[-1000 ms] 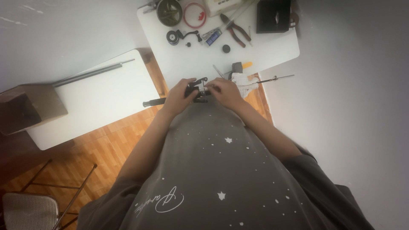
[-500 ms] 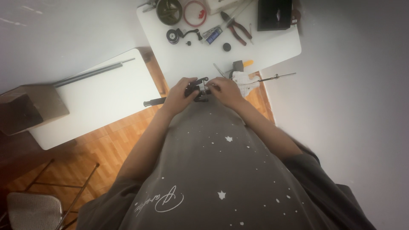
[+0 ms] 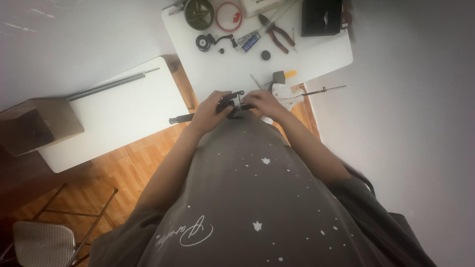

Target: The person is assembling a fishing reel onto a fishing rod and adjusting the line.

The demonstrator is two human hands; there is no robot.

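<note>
Head view: both hands (image 3: 210, 111) (image 3: 264, 102) grip a black part (image 3: 232, 104) beside the table's edge (image 3: 198, 94).

Both arms reach forward, left hand (image 3: 210, 110) and right hand (image 3: 264, 103) close together, fingers curled.

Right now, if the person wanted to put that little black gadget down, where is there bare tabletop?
The widest bare patch is the second white table, below the long dark rod and right of the cardboard box. On the work table, a strip lies free between the black knob and the left hand. Its far edge, around the pliers, is crowded.
</note>
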